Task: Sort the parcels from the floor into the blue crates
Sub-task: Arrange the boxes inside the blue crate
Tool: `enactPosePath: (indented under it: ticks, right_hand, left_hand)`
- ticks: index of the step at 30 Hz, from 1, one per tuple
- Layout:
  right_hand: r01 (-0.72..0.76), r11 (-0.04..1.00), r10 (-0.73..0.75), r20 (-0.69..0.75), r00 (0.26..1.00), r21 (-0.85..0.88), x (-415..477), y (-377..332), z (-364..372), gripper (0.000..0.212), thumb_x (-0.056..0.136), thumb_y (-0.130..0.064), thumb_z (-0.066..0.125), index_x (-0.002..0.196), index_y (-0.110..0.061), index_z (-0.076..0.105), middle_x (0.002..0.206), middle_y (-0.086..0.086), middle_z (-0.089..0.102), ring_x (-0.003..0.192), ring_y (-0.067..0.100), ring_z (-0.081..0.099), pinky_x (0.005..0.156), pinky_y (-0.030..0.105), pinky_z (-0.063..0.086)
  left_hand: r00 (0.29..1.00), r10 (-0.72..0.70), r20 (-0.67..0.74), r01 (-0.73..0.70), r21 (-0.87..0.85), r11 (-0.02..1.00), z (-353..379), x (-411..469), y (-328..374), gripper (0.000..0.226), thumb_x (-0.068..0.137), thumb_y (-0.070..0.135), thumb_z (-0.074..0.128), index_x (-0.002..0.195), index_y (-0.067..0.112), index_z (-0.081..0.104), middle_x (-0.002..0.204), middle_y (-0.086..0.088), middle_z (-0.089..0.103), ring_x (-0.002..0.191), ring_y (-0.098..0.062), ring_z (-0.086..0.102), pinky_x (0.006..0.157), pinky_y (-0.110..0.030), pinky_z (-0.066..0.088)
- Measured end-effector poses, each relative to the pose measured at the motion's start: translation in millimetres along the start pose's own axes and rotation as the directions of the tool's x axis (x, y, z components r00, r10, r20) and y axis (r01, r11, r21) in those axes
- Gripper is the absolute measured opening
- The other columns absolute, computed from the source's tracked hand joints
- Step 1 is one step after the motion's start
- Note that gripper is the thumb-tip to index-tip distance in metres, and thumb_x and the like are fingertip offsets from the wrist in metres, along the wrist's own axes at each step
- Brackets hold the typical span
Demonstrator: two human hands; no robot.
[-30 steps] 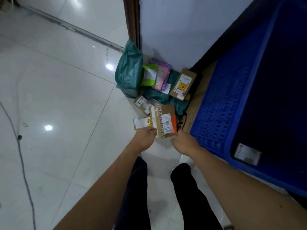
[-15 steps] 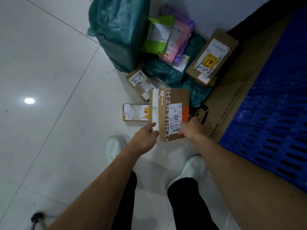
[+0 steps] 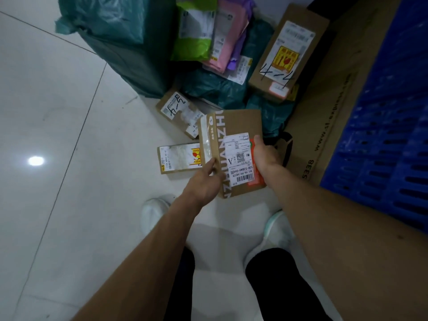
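I read the box (image 3: 234, 126) as stiff, flat card, likely light, its taped face slick; left grip (image 3: 203, 181) and right grip (image 3: 266, 156) clamp its opposite long edges, the soundest hold.

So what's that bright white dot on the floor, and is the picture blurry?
Head view: the dot is glare, likely a lamp mirrored in the glossy floor; the box label reads sharp, the bags behind look dim and softer.

Both forearms bare, stretched fwd & down. Left grip (image 3: 203, 179) pinches box (image 3: 238, 126) at left edge w/ thumb on top; right grip (image 3: 266, 154) clasps right edge.
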State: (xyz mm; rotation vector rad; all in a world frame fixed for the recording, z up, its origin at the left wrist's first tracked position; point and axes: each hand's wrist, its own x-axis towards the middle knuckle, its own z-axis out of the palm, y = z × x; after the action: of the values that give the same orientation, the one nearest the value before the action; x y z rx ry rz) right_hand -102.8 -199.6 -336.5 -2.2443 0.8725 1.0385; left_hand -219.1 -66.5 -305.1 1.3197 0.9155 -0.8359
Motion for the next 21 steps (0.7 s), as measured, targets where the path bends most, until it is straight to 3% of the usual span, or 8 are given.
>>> enactPosePath:
  ticks: [2,5,6,10,12,14,18,21]
  right_hand:
    - [0.014,1.000,-0.014,-0.028,0.999,-0.028,-17,-7,-4,0.078,0.086,-0.073,0.030,0.122,-0.012,0.062,0.116,0.010,0.063,0.097,0.030,0.062,0.090,0.042,0.051]
    - [0.065,0.996,-0.067,-0.036,0.997,-0.060,-46,-12,-15,0.078,0.088,-0.073,0.038,0.136,-0.013,0.053,0.139,0.012,0.044,0.117,0.036,0.053,0.101,0.045,0.043]
    - [0.069,0.996,-0.070,-0.027,0.997,-0.057,-59,-13,-20,0.077,0.089,-0.072,0.040,0.140,-0.014,0.048,0.142,0.012,0.041,0.122,0.036,0.050,0.103,0.044,0.042]
    - [0.040,0.999,-0.040,0.000,0.999,0.032,-121,-19,-48,0.070,0.092,-0.068,0.044,0.141,-0.017,0.044,0.136,0.011,0.046,0.117,0.031,0.052,0.088,0.038,0.040]
    - [0.041,0.994,-0.042,0.012,0.999,0.106,-153,-28,-70,0.068,0.092,-0.069,0.045,0.140,-0.022,0.042,0.128,0.009,0.053,0.104,0.027,0.057,0.077,0.034,0.040]
    - [0.044,0.986,-0.051,0.035,0.998,0.161,-188,-42,-93,0.069,0.091,-0.068,0.045,0.141,-0.021,0.040,0.121,0.008,0.059,0.096,0.024,0.060,0.069,0.032,0.042]
    - [0.066,0.972,-0.092,0.108,0.990,0.228,-271,-75,-146,0.075,0.080,-0.065,0.050,0.138,-0.020,0.037,0.121,0.008,0.061,0.103,0.029,0.062,0.092,0.044,0.052]
    - [0.082,0.938,-0.143,0.163,0.976,0.336,-326,-86,-190,0.076,0.064,-0.064,0.054,0.129,-0.027,0.044,0.116,0.002,0.067,0.098,0.024,0.068,0.089,0.048,0.056]
  left_hand:
    - [1.000,0.000,-0.007,0.000,0.002,1.000,-3,-9,10,0.054,0.096,0.026,0.051,0.148,0.038,0.042,0.139,0.010,0.060,0.125,-0.016,0.056,0.100,-0.030,0.045]
    - [0.999,0.017,-0.040,-0.017,-0.008,1.000,-8,-29,30,0.041,0.097,0.017,0.051,0.132,0.036,0.057,0.120,0.009,0.069,0.100,-0.011,0.066,0.065,-0.012,0.051]
    - [0.998,0.025,-0.054,-0.025,0.007,1.000,-10,-39,36,0.040,0.095,0.016,0.051,0.129,0.037,0.057,0.116,0.008,0.070,0.096,-0.011,0.067,0.060,-0.014,0.051]
    - [0.994,0.047,-0.100,-0.036,0.107,0.994,-24,-91,71,0.055,0.079,0.031,0.051,0.130,0.049,0.053,0.114,0.014,0.071,0.103,-0.018,0.067,0.091,-0.042,0.056]
    - [0.993,0.074,-0.097,-0.058,0.165,0.985,-31,-123,96,0.056,0.078,0.035,0.051,0.131,0.050,0.052,0.117,0.014,0.070,0.106,-0.018,0.066,0.095,-0.045,0.054]
    - [0.990,0.104,-0.101,-0.081,0.206,0.975,-38,-163,126,0.049,0.085,0.025,0.051,0.128,0.046,0.057,0.115,0.013,0.070,0.103,-0.016,0.066,0.089,-0.039,0.056]
    - [0.979,0.158,-0.128,-0.119,0.270,0.955,-47,-244,179,0.048,0.084,0.026,0.053,0.127,0.048,0.057,0.113,0.013,0.071,0.098,-0.014,0.068,0.089,-0.041,0.058]
    - [0.967,0.208,-0.148,-0.153,0.317,0.936,-53,-313,217,0.047,0.088,0.031,0.054,0.131,0.050,0.053,0.119,0.014,0.067,0.099,-0.015,0.068,0.090,-0.042,0.057]
